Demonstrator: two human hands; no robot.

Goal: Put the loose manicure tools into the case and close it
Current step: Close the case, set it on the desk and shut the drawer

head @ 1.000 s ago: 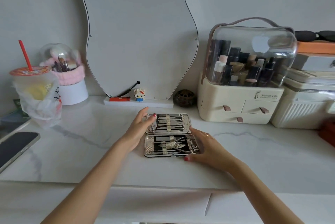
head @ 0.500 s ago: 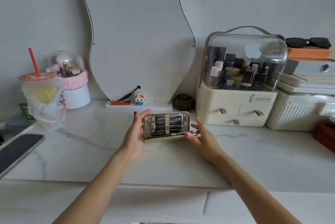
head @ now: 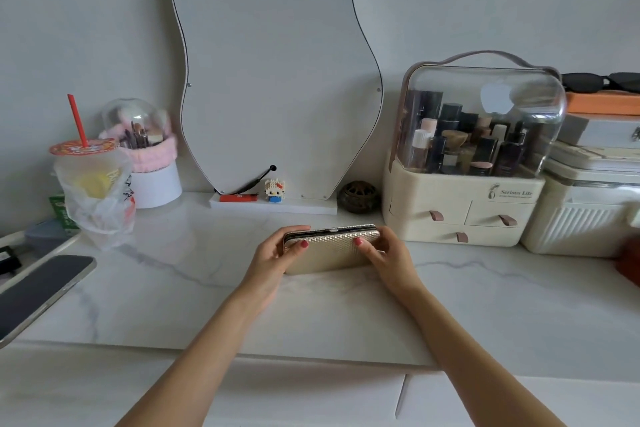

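The manicure case (head: 329,252), gold with a quilted cover, lies on the white marble tabletop (head: 173,288) with its two halves folded together; only a thin dark gap shows along its far edge. My left hand (head: 273,260) grips its left end, thumb on the cover and fingers over the far edge. My right hand (head: 388,258) grips the right end the same way. The tools are hidden inside; no loose tool shows on the table.
A wavy mirror (head: 277,80) on a white base stands just behind the case. A cosmetics organiser (head: 467,163) and a white box (head: 588,212) are at the right. A bagged drink cup (head: 93,184), a brush holder (head: 145,156) and a dark tablet (head: 38,291) are at the left.
The case lay open flat with the tools showing. The far half was lifted upright and folded down onto the near half, so the gold cover now faces up. Both hands moved onto its ends.
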